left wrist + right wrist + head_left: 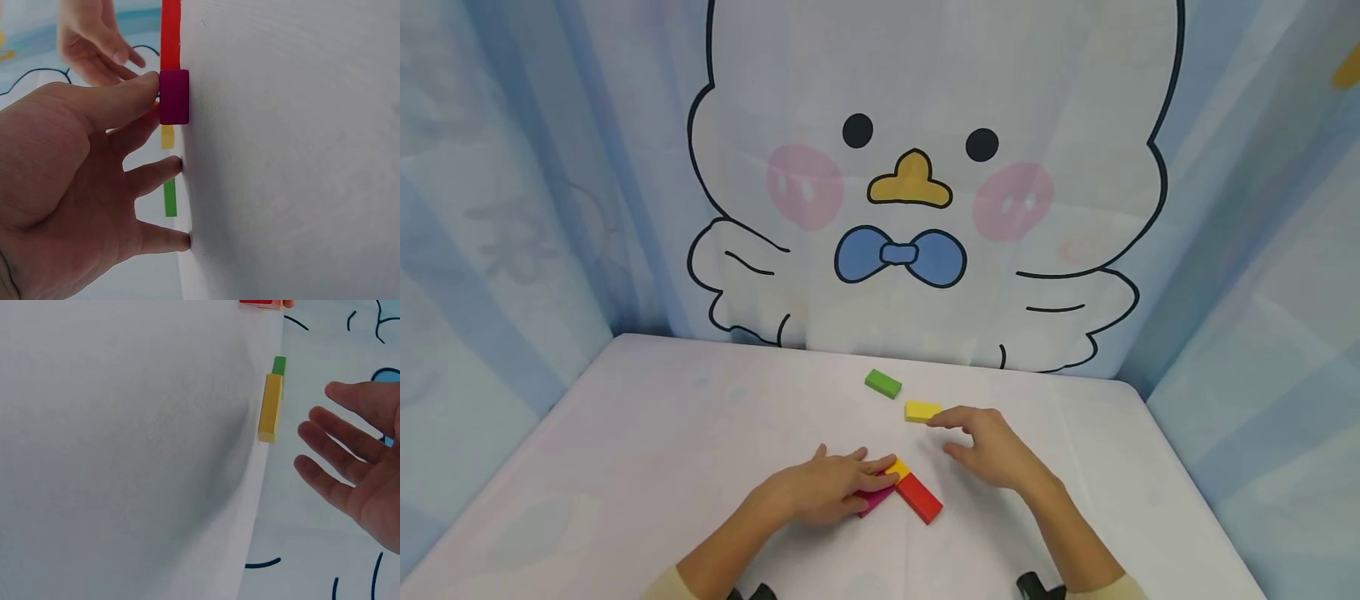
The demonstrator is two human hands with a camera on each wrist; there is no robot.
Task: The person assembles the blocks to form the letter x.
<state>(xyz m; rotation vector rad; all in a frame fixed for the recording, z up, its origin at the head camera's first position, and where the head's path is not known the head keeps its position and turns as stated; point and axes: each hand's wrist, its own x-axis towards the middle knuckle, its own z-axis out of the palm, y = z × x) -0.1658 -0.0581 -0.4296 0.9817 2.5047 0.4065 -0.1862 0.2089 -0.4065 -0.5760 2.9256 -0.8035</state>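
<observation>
Two hands work over a white table [662, 433] set before a curtain printed with a cartoon duck [917, 192]. Taking the red block [919, 497] as the landmark: the left hand [827, 490] lies just to its left, palm down with fingers stretched out fairly straight, pressing on a magenta block [872, 500] that peeks from beneath the fingertips and meets the red block's near-left side. From the left wrist view the thumb rests against that magenta block [174, 96] while the other fingers [164, 170] touch the tabletop, none of them curled round it. An orange-yellow block [897, 469] shows at the red block's far end, touching it, partly hidden by the left fingertips. Beyond the red block, well apart, lies a green block [882, 383], and nearer than that, to its right, a yellow block [922, 411]. The right hand [992, 450] hovers to the right of the red block, fingers loosely spread and relaxed, holding nothing; its fingertips sit just beside the yellow block, and whether they touch it cannot be told. From the right wrist view the fingers [337, 447] stand apart from the yellow block [270, 407].
</observation>
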